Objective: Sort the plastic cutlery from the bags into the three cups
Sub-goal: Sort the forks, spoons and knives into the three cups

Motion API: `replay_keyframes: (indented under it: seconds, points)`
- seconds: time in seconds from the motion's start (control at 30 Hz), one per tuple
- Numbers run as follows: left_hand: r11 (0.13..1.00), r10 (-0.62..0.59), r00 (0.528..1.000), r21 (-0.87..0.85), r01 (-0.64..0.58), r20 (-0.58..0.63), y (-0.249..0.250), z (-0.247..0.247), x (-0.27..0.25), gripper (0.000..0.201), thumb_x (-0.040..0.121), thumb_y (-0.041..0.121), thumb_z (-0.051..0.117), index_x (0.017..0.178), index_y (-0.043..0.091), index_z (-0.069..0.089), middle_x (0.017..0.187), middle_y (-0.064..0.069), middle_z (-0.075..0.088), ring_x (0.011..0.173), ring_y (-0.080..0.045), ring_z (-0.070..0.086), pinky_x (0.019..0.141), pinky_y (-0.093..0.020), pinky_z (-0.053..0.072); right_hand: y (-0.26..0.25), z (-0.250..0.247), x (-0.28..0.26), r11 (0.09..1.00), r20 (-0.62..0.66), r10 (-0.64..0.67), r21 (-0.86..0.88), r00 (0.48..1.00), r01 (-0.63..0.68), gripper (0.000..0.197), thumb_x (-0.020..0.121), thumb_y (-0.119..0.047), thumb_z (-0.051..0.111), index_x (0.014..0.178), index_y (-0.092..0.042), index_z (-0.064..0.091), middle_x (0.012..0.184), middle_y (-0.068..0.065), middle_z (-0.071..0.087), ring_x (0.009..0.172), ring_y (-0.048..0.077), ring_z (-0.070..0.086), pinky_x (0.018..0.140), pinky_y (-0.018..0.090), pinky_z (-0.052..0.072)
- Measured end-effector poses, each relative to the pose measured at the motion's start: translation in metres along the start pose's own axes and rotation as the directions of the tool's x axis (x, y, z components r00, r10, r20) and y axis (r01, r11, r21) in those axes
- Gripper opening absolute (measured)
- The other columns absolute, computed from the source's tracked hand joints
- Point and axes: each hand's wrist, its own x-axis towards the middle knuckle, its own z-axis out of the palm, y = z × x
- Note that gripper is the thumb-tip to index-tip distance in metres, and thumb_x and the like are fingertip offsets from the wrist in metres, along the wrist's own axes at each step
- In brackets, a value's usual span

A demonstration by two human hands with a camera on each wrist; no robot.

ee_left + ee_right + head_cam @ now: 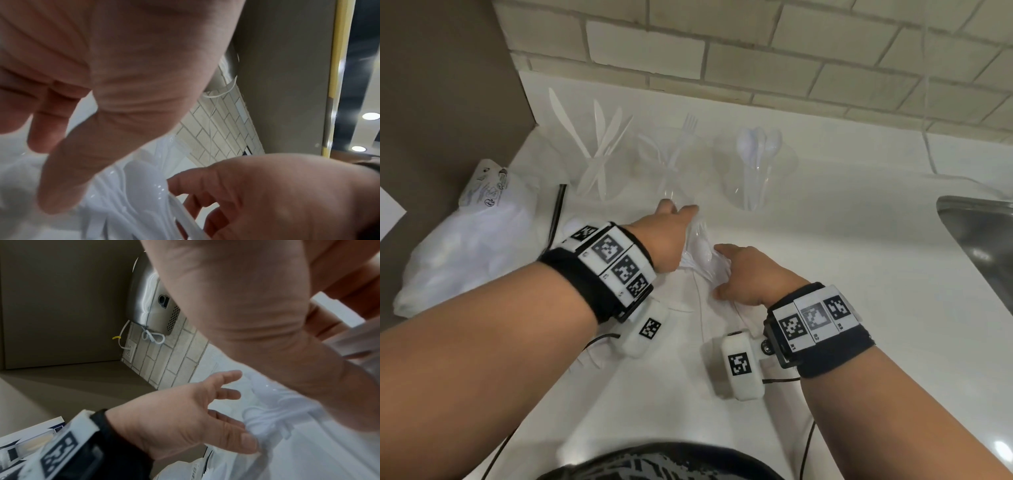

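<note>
Both hands point(671, 240) point(744, 277) grip one cutlery bag point(702, 253) before three cups point(674, 164).

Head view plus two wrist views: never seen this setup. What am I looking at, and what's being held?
No robot here: a person wears three cameras. The head view looks down at both arms; each wrist view looks along one hand at its fingers. The black-and-white squares are marker tags on the wristbands.

On the white counter stand three clear cups: the knife cup on the left, the fork cup in the middle, the spoon cup on the right. A fuller plastic bag lies at the left, a steel sink at the right.

The left hand and the right hand work at a clear bag of cutlery between them. The right hand grips the bag; the left's fingers spread loosely at its edge, their exact grip unclear.
</note>
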Motion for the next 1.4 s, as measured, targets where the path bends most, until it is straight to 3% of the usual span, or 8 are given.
replay_keyframes:
  seconds: [0.13,0.2,0.37,0.5,0.63,0.77,0.93,1.4]
  points:
    - [0.993,0.098,0.994,0.058,-0.1,0.038,0.004,0.001,0.015,0.08,0.08,0.005,0.063,0.148,0.018,0.024,0.152,-0.007,0.021,0.125,-0.029,0.049,0.102,-0.037,0.044,-0.001,-0.002,-0.004,1.0,-0.026,0.013,-0.023,1.0,-0.013,0.078,0.081,-0.021,0.071,0.147,-0.012,0.03,0.137,0.007,0.05,0.122,0.024,0.052,0.085,0.024,0.041]
    - [0.99,0.12,0.993,0.07,-0.12,0.005,0.003,0.002,0.018,0.074,0.081,0.01,0.067,0.145,0.015,0.03,0.149,-0.008,0.029,0.127,-0.027,0.047,0.104,-0.034,0.041,-0.001,-0.001,-0.005,0.998,-0.054,0.042,-0.044,0.998,-0.045,0.056,0.082,-0.027,0.073,0.127,-0.005,0.047,0.118,0.009,0.057,0.111,0.025,0.056,0.079,0.026,0.042]
    - [0.993,0.112,0.99,0.048,-0.108,-0.088,0.001,0.01,0.014,0.064,0.074,0.025,0.076,0.13,0.016,0.046,0.125,-0.003,0.053,0.107,-0.023,0.055,0.086,-0.028,0.046,0.001,0.001,-0.007,0.998,-0.09,0.062,-0.017,0.994,-0.063,0.04,0.087,-0.032,0.066,0.113,-0.005,0.053,0.1,0.006,0.056,0.092,0.023,0.056,0.071,0.027,0.039]
    - [0.993,0.104,0.992,-0.041,-0.107,-0.074,-0.001,0.017,0.008,0.071,0.07,0.032,0.08,0.128,0.018,0.042,0.116,-0.001,0.055,0.095,-0.019,0.054,0.084,-0.03,0.048,-0.002,0.003,-0.008,0.999,-0.08,0.025,0.045,0.996,-0.021,0.047,0.089,-0.036,0.062,0.121,-0.005,0.049,0.109,0.006,0.058,0.095,0.022,0.057,0.07,0.025,0.042]
    - [0.995,0.076,0.995,-0.063,-0.08,-0.061,0.0,0.023,0.003,0.075,0.07,0.031,0.08,0.129,0.02,0.037,0.103,0.001,0.057,0.088,-0.019,0.057,0.078,-0.031,0.05,-0.011,0.007,-0.013,0.997,-0.033,0.016,0.079,0.999,-0.013,0.078,0.069,-0.055,0.077,0.121,-0.007,0.045,0.11,0.002,0.052,0.088,0.014,0.049,0.062,0.024,0.039]
    - [0.998,0.054,0.994,-0.036,-0.057,-0.09,-0.001,0.021,-0.001,0.081,0.067,0.021,0.082,0.132,0.022,0.035,0.123,-0.004,0.043,0.102,-0.025,0.054,0.082,-0.033,0.049,-0.018,0.008,-0.015,0.998,-0.052,0.007,-0.063,0.999,-0.01,0.08,0.067,-0.047,0.082,0.122,-0.005,0.044,0.11,0.005,0.045,0.091,0.016,0.044,0.07,0.026,0.039]
    - [0.999,0.033,0.999,0.028,-0.033,0.0,-0.006,0.017,-0.004,0.09,0.069,0.021,0.081,0.143,0.028,0.028,0.141,-0.006,0.029,0.116,-0.029,0.052,0.095,-0.039,0.049,-0.022,0.0,-0.02,0.985,-0.048,-0.008,-0.171,0.999,0.0,0.043,0.076,-0.03,0.078,0.101,-0.009,0.049,0.098,0.004,0.05,0.096,0.021,0.055,0.07,0.025,0.04]
    - [1.0,0.0,1.0,-0.004,0.0,0.03,-0.009,0.013,-0.008,0.048,0.084,0.004,0.054,0.131,0.004,0.042,0.121,-0.012,0.057,0.107,-0.026,0.057,0.089,-0.033,0.05,-0.028,0.006,-0.006,0.978,-0.031,-0.028,-0.208,0.999,0.021,0.028,0.08,-0.014,0.067,0.071,-0.014,0.04,0.073,0.0,0.046,0.06,0.01,0.043,0.047,0.019,0.034]
